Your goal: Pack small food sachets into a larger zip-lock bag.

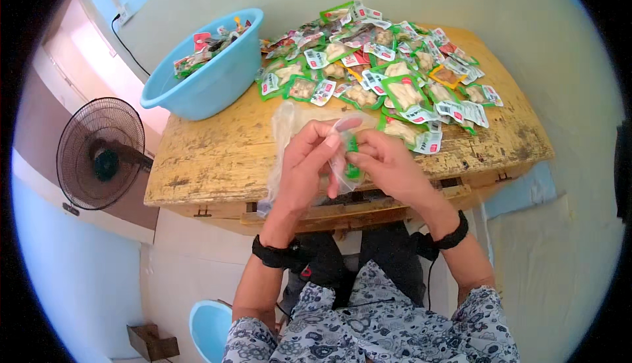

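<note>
My left hand [304,165] and my right hand [385,162] meet above the near edge of a worn yellow wooden table [217,159]. Between them they pinch a clear plastic bag [343,155] with a small green snack packet [353,146] in it. More clear plastic [284,123] hangs behind my left hand. Both wrists wear black bands. A heap of several small green, red and white snack packets [388,67] covers the far right half of the table, just beyond my right hand.
A light blue plastic basin [217,77] holding more packets stands on the table's far left corner. A black floor fan [99,152] stands left of the table. A blue bucket [209,327] sits by my left elbow on the floor.
</note>
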